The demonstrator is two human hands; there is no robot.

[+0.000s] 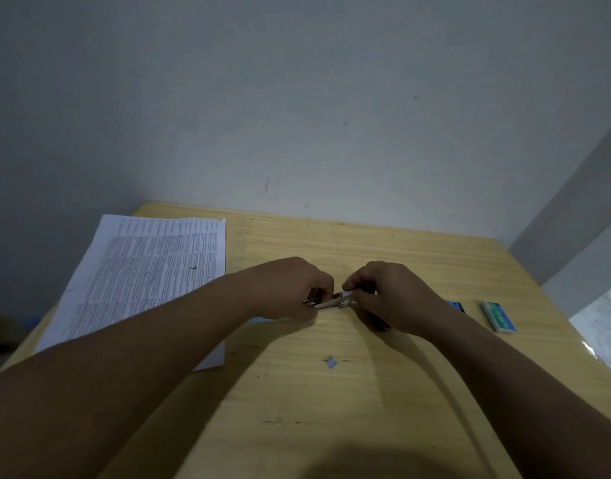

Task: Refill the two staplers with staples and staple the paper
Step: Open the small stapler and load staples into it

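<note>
Both hands meet over the middle of the wooden table (331, 392). My left hand (290, 288) grips a small metal stapler (326, 301) that shows between the two hands. My right hand (387, 295) pinches a small white piece (348, 292), probably a strip of staples, at the stapler's right end; a dark object (381, 326), mostly hidden, lies under this hand. A stack of printed paper (148, 271) lies on the left, partly under my left forearm.
A green-and-white staple box (497, 316) lies at the right, and a blue box (456, 305) peeks out behind my right hand. A small paper scrap (330, 363) sits near the table's middle. A grey wall stands behind the table.
</note>
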